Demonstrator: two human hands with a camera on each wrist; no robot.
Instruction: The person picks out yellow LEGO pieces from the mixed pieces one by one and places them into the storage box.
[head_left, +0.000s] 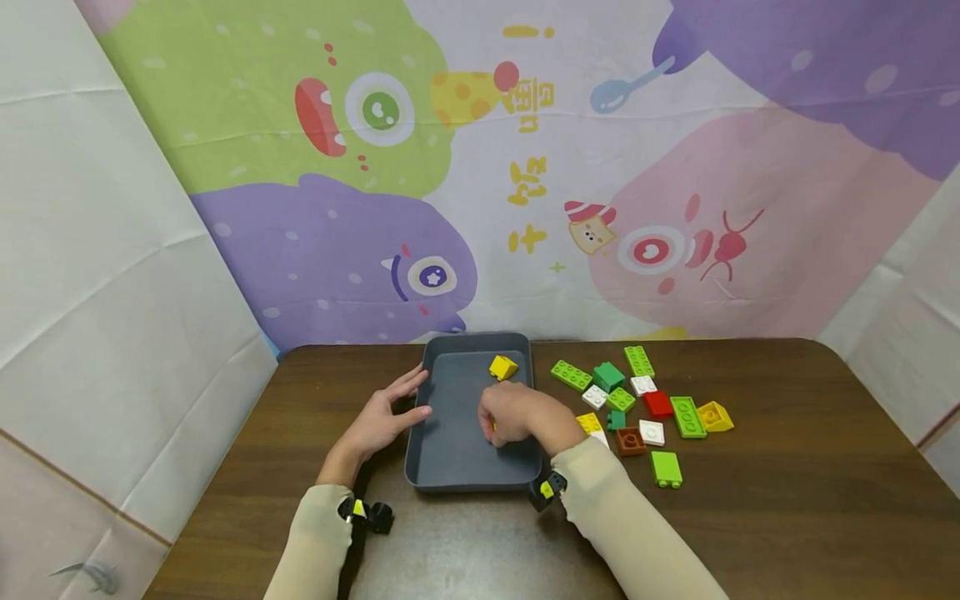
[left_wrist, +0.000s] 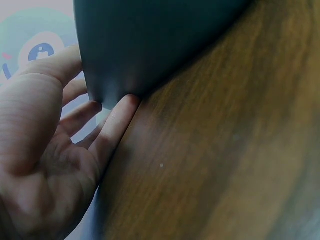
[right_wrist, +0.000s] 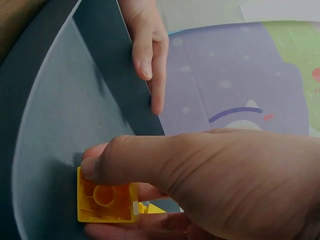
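Note:
A dark grey tray stands on the table, with a yellow sloped brick lying at its far right corner. Inside the tray, my right hand pinches another yellow brick; its hollow underside with a round tube faces the right wrist camera. In the head view that brick is almost wholly covered by the fingers. My left hand is at the tray's left side, fingers extended, thumb at the rim. The left wrist view shows its fingertips touching the tray's outer wall.
Right of the tray lie several loose bricks: a light green brick, a red brick, a brown brick, a dark green brick, a yellow sloped brick and white ones. A cartoon-printed cloth hangs behind the table.

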